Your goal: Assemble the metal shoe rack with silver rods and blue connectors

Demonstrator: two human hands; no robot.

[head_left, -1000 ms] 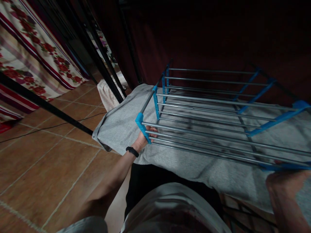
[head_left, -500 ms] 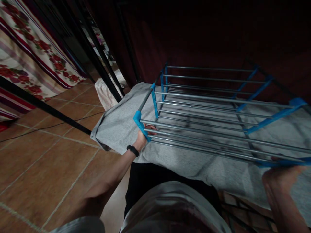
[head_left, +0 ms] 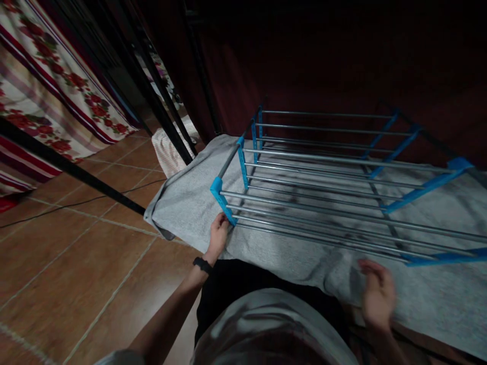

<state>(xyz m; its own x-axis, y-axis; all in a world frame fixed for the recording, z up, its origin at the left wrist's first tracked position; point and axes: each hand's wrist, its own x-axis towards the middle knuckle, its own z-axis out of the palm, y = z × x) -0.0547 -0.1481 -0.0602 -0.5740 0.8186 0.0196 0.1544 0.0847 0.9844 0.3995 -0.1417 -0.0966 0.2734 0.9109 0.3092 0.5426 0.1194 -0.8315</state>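
Observation:
A rack of grey metal rods with blue plastic corner pieces (head_left: 342, 208) rests on a grey cloth (head_left: 190, 197). Beside its near left blue corner is my left hand (head_left: 218, 234), with a black band on the wrist. Its fingers are loosely bent at the blue piece and look open, not wrapped round a rod; whether they touch it is hard to see. My right hand (head_left: 378, 294) hovers over the cloth in front of the rack, apart from it. That hand is slightly blurred, its fingers half curled and apart, with nothing in them.
Black metal poles (head_left: 152, 101) slant on the left, one low over the tiled floor (head_left: 95, 263). A floral curtain (head_left: 68, 96) hangs behind them, with a dark red cloth (head_left: 323, 61) at the back. A dark cable (head_left: 76, 204) crosses the tiles.
My right hand has let go of the rack's near right blue end and moved left. My left hand has drawn back from inside the rack's left end to just outside it.

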